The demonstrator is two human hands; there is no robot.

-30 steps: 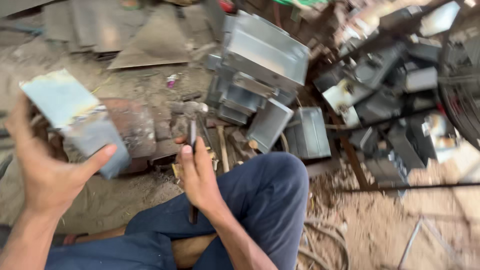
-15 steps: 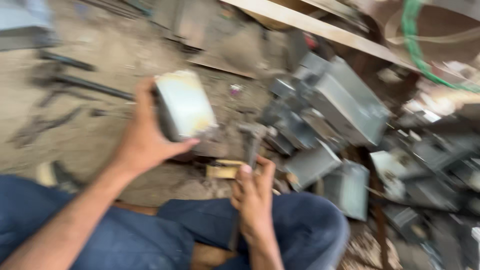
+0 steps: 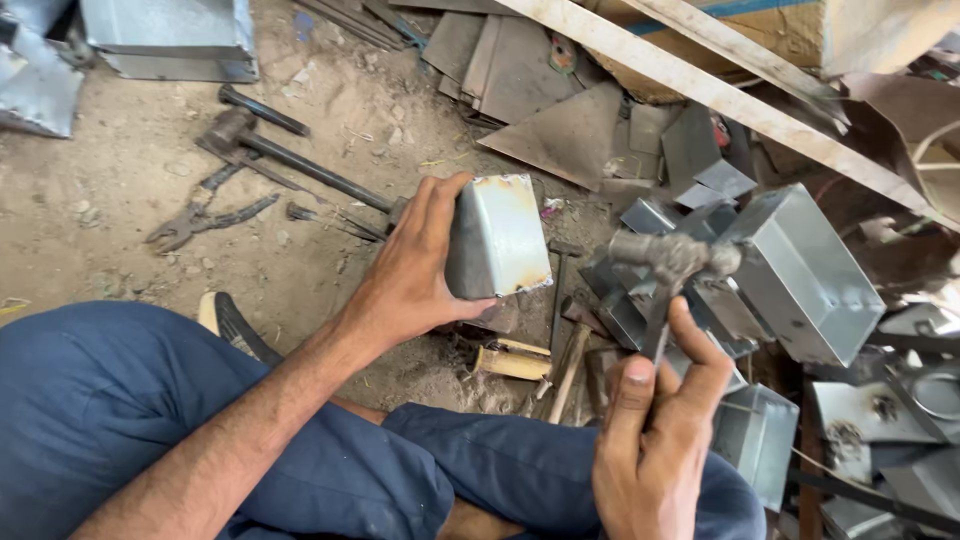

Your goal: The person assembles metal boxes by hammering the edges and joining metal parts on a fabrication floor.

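My left hand [image 3: 415,270] grips a small grey sheet-metal box [image 3: 497,237] with rusty edges, holding it up over the sandy ground. My right hand [image 3: 655,440] is closed around the handle of a worn hammer [image 3: 672,262], whose head is raised level with the box and just to its right. My legs in blue trousers [image 3: 120,400] are folded beneath both hands.
A pile of folded sheet-metal boxes [image 3: 800,270] lies to the right. Pliers [image 3: 200,222], a long hammer [image 3: 270,150] and rods lie on the dirt at left. Flat metal offcuts [image 3: 570,130] and wooden planks [image 3: 700,85] lie beyond. Wooden-handled tools [image 3: 520,362] rest near my knee.
The view has swung left and down. My left hand brought the box from the far left toward the middle. The hammer in my right hand is lifted higher.
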